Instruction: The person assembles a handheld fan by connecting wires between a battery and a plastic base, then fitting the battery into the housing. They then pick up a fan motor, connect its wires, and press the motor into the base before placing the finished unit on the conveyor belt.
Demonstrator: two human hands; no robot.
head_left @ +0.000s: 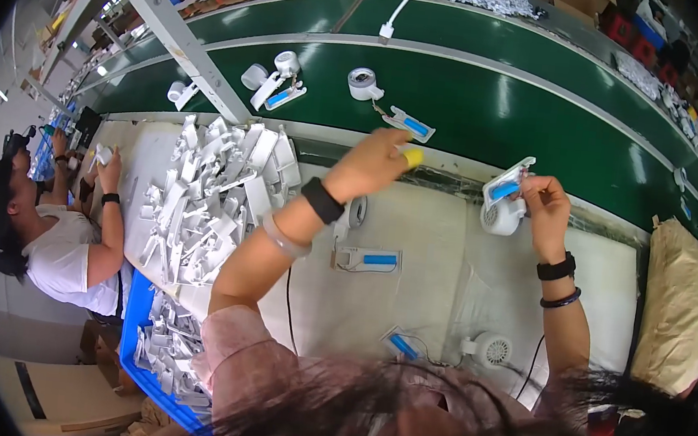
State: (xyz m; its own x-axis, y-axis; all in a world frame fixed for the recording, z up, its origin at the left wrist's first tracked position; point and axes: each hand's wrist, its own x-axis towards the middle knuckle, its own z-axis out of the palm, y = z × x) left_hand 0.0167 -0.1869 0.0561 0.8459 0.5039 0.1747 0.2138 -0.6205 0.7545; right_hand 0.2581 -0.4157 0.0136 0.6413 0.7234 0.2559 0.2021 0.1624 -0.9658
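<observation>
My right hand [547, 212] pinches a small white handheld fan [501, 217] near its uncovered handle, where a blue battery [505, 190] shows. It is over the table's far edge. Across the table, my left hand [371, 165] reaches to the green conveyor belt, with a yellow cover on one fingertip. Its fingers are apart, next to an open white handle shell [411, 125] with a blue battery in it; whether they touch is hard to tell. A round white fan head [365, 84] lies beside that shell. Below my left forearm, another handle shell with battery [367, 260] rests on the table.
White plastic shells [219, 196] pile up at the left, above a blue bin [136, 323] of more. Nearer me are a fan head [491, 349] and a battery [404, 345]. A brown sack [680, 308] stands right. A co-worker [67, 231] sits left. A white cable [388, 28] hangs overhead.
</observation>
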